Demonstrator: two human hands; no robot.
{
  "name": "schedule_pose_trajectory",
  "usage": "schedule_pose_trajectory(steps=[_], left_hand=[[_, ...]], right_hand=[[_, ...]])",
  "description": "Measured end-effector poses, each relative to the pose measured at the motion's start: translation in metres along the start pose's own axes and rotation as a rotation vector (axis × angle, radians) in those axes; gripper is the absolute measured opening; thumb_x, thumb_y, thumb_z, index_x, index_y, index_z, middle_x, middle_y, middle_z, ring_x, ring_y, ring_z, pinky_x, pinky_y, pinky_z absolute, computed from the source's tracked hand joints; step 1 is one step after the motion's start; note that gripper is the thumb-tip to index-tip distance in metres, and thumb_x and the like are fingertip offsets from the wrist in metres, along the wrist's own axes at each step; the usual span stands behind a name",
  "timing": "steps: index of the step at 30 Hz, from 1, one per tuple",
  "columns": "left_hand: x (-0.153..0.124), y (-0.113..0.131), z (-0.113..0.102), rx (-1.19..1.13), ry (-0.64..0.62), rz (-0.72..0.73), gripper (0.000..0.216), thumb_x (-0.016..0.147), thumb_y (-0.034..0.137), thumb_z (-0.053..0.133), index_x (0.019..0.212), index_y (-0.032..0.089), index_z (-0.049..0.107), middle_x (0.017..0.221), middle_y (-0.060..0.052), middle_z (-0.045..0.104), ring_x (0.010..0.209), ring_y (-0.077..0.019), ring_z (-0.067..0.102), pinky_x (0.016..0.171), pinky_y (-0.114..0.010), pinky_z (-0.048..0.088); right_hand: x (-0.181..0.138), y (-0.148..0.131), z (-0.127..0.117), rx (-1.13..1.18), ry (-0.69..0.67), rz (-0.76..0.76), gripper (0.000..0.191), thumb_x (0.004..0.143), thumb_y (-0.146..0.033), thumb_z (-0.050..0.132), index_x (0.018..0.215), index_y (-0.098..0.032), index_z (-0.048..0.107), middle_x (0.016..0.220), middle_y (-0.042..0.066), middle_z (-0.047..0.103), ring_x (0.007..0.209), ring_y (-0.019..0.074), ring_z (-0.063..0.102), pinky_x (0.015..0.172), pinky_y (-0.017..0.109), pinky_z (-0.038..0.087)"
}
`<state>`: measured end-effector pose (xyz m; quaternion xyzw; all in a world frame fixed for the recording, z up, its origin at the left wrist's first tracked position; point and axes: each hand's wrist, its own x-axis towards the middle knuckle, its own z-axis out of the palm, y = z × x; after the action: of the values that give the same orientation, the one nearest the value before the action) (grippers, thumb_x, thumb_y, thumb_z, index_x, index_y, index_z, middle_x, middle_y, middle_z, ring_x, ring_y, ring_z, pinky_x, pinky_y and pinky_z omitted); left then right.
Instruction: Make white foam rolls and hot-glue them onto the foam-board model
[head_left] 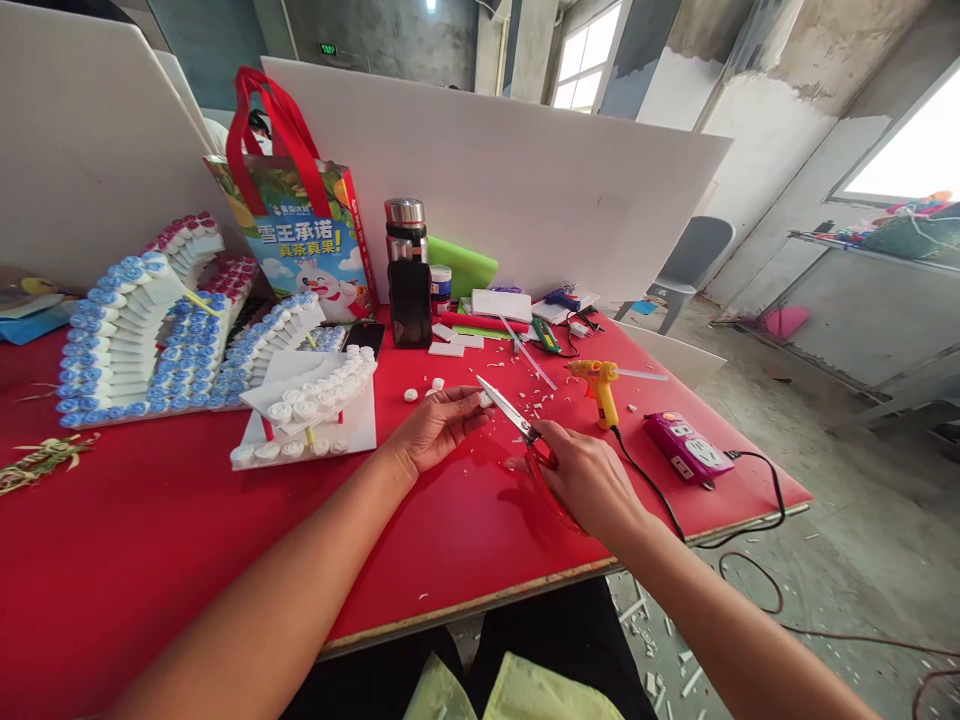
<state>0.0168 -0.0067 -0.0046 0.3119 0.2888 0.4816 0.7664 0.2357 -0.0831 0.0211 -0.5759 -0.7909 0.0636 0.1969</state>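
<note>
At frame centre, the left hand (439, 425) pinches a small white foam piece (486, 400); the right hand (589, 480) closes around red-handled steel scissors (517, 418) above the red desk (187, 520).

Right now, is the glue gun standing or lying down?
Standing. The glue gun rests upright on the table, handle down and barrel level, beside the right hand.

Red-handled scissors (516, 418), tip at white piece (486, 399)
</note>
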Motion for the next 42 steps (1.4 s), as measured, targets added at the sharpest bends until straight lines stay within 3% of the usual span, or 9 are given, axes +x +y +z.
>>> schedule_pose_trajectory(steps=[4,10,16,29,33,35,38,40,42], left_hand=[[-0.002,0.002,0.003,-0.010,0.006,0.003,0.013,0.078,0.007,0.074,0.091,0.011,0.076,0.087,-0.009,0.076,0.074,-0.0141,0.073,0.071,-0.020,0.060],[-0.002,0.003,0.002,-0.068,0.056,0.031,0.021,0.073,0.006,0.077,0.093,0.011,0.076,0.088,-0.009,0.076,0.080,-0.0159,0.073,0.077,-0.023,0.060],[0.001,0.004,-0.002,-0.086,0.050,0.087,0.021,0.072,0.009,0.079,0.093,0.012,0.076,0.093,-0.009,0.076,0.086,-0.0145,0.072,0.082,-0.022,0.058],[0.002,0.007,-0.008,-0.056,0.031,0.119,0.024,0.068,0.009,0.083,0.092,0.013,0.077,0.087,-0.007,0.074,0.080,-0.0134,0.070,0.075,-0.021,0.057],[0.000,0.008,-0.004,-0.005,-0.002,0.110,0.025,0.068,0.011,0.084,0.092,0.012,0.077,0.085,-0.006,0.073,0.076,-0.0116,0.069,0.072,-0.019,0.056],[-0.001,0.009,-0.003,0.040,-0.018,0.091,0.027,0.069,0.013,0.084,0.095,0.013,0.077,0.086,-0.006,0.074,0.075,-0.0117,0.069,0.072,-0.020,0.057],[-0.001,0.011,-0.003,0.059,0.017,0.105,0.029,0.067,0.014,0.086,0.094,0.013,0.077,0.087,-0.006,0.075,0.075,-0.0122,0.070,0.074,-0.021,0.057],[0.001,0.012,-0.006,0.033,0.059,0.141,0.028,0.066,0.014,0.086,0.092,0.013,0.076,0.086,-0.005,0.075,0.073,-0.0117,0.069,0.071,-0.021,0.056],[0.003,0.013,-0.011,0.005,0.080,0.166,0.026,0.067,0.015,0.086,0.091,0.013,0.076,0.087,-0.005,0.074,0.072,-0.0112,0.068,0.069,-0.021,0.056]], right_hand=[[0.005,0.007,-0.004,0.089,0.002,0.105,0.036,0.093,-0.054,0.049,0.102,-0.023,0.062,0.061,0.000,0.059,0.053,0.0160,0.052,0.052,0.024,0.031],[0.010,0.021,-0.009,-0.070,-0.038,0.186,0.034,0.092,-0.056,0.049,0.098,-0.024,0.061,0.059,0.000,0.058,0.056,0.0186,0.055,0.052,0.025,0.029],[0.002,0.030,-0.004,-0.243,-0.106,0.158,0.025,0.092,-0.045,0.054,0.102,-0.024,0.062,0.081,0.005,0.069,0.073,0.0217,0.065,0.055,0.027,0.028],[0.011,0.031,-0.014,-0.316,-0.152,0.067,0.023,0.093,-0.036,0.056,0.100,-0.018,0.068,0.093,0.011,0.065,0.082,0.0229,0.065,0.069,0.030,0.041],[0.029,0.000,-0.027,-0.086,0.065,-0.068,0.042,0.097,-0.032,0.046,0.138,-0.022,0.053,0.132,0.015,0.057,0.087,0.0208,0.065,0.072,0.032,0.047],[0.046,-0.015,-0.026,0.102,0.032,-0.181,0.054,0.096,-0.027,0.046,0.150,-0.025,0.038,0.145,0.015,0.048,0.081,0.0167,0.065,0.073,0.031,0.049],[0.075,-0.018,-0.012,0.332,-0.065,-0.310,0.038,0.094,-0.025,0.049,0.131,-0.017,0.057,0.121,0.012,0.064,0.079,0.0148,0.062,0.074,0.028,0.049],[0.092,-0.008,0.002,0.461,0.017,-0.289,0.024,0.095,-0.028,0.049,0.099,-0.015,0.069,0.093,0.007,0.068,0.080,0.0155,0.060,0.074,0.026,0.046],[0.103,0.009,0.016,0.621,0.147,-0.147,0.026,0.094,-0.033,0.051,0.084,-0.015,0.068,0.075,0.003,0.063,0.070,0.0134,0.056,0.066,0.024,0.043]])
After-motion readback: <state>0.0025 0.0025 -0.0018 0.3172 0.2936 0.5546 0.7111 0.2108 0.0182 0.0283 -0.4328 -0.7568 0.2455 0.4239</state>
